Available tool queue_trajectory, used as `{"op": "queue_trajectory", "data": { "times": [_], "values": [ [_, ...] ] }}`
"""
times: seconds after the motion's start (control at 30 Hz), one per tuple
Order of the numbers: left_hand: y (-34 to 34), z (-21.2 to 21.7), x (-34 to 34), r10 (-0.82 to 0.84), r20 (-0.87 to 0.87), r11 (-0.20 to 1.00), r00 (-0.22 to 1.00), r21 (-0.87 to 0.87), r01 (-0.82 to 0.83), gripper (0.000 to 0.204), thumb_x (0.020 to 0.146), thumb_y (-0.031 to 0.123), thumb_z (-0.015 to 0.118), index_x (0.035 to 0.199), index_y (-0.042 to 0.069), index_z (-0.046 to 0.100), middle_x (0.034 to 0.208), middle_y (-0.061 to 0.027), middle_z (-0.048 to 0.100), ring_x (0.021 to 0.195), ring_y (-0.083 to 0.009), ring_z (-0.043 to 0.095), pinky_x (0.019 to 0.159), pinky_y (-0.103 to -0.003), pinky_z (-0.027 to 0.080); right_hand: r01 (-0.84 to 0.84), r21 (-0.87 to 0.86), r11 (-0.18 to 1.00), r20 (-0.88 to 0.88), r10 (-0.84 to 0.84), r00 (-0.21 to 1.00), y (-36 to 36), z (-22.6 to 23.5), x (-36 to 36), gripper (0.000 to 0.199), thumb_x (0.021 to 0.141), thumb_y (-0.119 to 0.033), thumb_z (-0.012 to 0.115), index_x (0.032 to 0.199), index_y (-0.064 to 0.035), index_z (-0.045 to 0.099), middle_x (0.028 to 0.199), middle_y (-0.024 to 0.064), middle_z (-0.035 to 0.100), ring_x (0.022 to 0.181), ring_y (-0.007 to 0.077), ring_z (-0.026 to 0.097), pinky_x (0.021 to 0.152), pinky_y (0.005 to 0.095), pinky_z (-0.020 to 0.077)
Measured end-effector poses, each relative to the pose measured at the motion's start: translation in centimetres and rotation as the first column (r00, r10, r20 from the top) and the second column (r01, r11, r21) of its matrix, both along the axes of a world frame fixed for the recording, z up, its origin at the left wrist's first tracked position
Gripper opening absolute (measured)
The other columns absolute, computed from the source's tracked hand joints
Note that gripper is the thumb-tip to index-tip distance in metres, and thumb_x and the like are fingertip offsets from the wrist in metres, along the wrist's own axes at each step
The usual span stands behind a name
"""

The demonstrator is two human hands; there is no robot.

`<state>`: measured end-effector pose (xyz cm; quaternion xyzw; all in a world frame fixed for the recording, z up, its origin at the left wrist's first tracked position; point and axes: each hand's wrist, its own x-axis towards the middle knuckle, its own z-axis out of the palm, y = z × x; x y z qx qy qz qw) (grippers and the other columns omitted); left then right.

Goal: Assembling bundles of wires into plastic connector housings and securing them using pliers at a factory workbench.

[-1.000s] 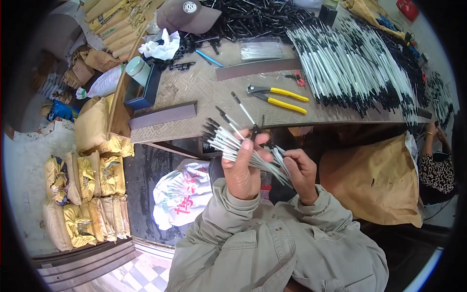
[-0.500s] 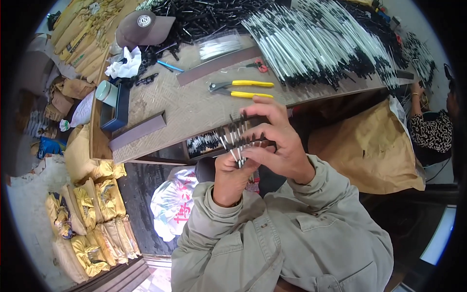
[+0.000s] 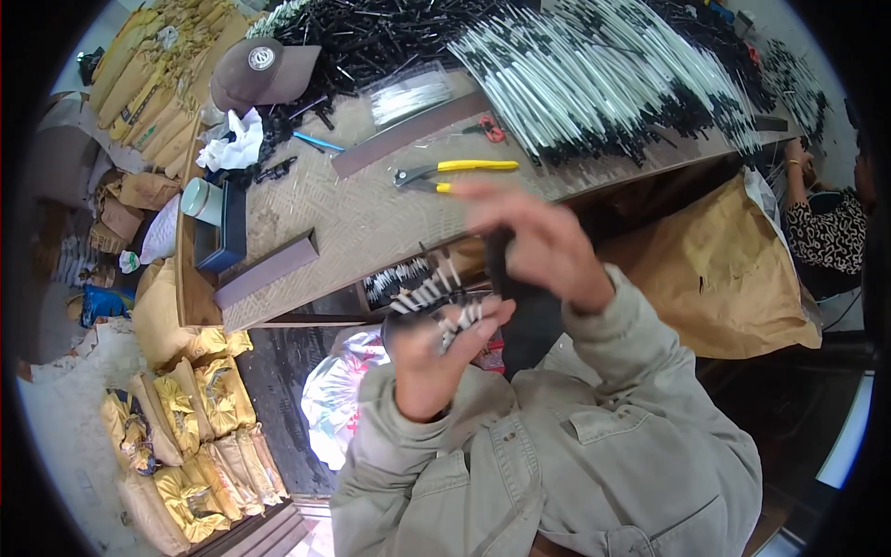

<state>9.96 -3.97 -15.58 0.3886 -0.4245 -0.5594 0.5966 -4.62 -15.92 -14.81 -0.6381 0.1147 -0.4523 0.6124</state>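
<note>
A fan of thin white rods with black ends (image 3: 424, 295) is gripped in my left hand (image 3: 427, 357), palm up and fingers curled round them, in front of the bench edge. Part of that hand is blurred. My right hand (image 3: 543, 246) is raised apart from the rods, over the front edge of the bench. Motion smears it, but its fingers look stretched out with nothing seen in them. Just beyond its fingertips lie pliers with yellow handles (image 3: 478, 165), one handle partly covered by the hand.
A large pile of white rods with black ends (image 3: 594, 84) covers the bench's far right. Black parts (image 3: 390, 46), a cap (image 3: 264, 72) and a clear box (image 3: 408, 97) lie farther back. A brown paper sack (image 3: 715, 269) stands at right. Another person (image 3: 821, 223) sits at far right.
My right hand has come away from the rods and moved up and slightly right. My left hand keeps the rods, which are lower and tilted to the left. The view has shifted slightly.
</note>
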Motion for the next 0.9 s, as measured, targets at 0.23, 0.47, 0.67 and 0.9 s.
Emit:
{"op": "queue_trajectory", "data": {
  "times": [0.23,0.47,0.67,0.9],
  "values": [
    [1.1,4.0,3.9,-0.018,0.316,0.986,0.948,-0.151,0.069,0.021,0.078,-0.009,0.057,0.099,-0.010,0.060,0.100,-0.0229,0.063,0.097,-0.0298,0.061,0.086,-0.039,0.048,0.101,-0.842,0.530,-0.401,-0.740,0.540,-8.6,-7.3,4.3,0.041,0.078,-0.022,0.063,0.115,-0.0091,0.052,0.114,0.0121,0.054,0.107,0.0264,0.051,0.090,0.0372,0.0392],
    [-0.6,2.2,3.6,0.004,0.008,0.994,1.000,0.108,-0.005,0.026,0.084,-0.001,0.056,0.110,-0.007,0.056,0.096,-0.0196,0.064,0.087,-0.0255,0.064,0.079,-0.036,0.052,0.389,-0.794,0.467,-0.142,-0.764,0.629,-3.9,-3.0,2.8,0.018,0.073,-0.010,0.066,0.091,-0.0061,0.063,0.113,0.0112,0.056,0.108,0.0296,0.050,0.091,0.0371,0.0388],
    [-1.5,0.0,2.2,-0.092,-0.031,0.996,0.995,-0.007,0.092,0.023,0.085,-0.002,0.056,0.108,-0.004,0.060,0.102,-0.0102,0.064,0.092,-0.0133,0.060,0.082,-0.026,0.048,0.275,-0.635,0.722,-0.142,-0.459,0.877,2.5,2.3,2.3,0.017,0.066,-0.010,0.073,0.081,-0.0056,0.064,0.118,0.0117,0.054,0.120,0.0328,0.040,0.099,0.0424,0.0284],
    [-1.2,-1.5,0.5,-0.059,-0.021,0.998,0.998,0.010,0.059,0.022,0.076,-0.014,0.057,0.094,-0.001,0.063,0.094,-0.0011,0.061,0.088,-0.0088,0.055,0.078,-0.023,0.046,0.250,-0.562,0.788,-0.130,-0.383,0.915,2.8,0.8,2.1,0.018,0.064,-0.007,0.074,0.080,-0.0061,0.066,0.117,0.0104,0.055,0.120,0.0313,0.040,0.099,0.0408,0.0289]
  ]
}}
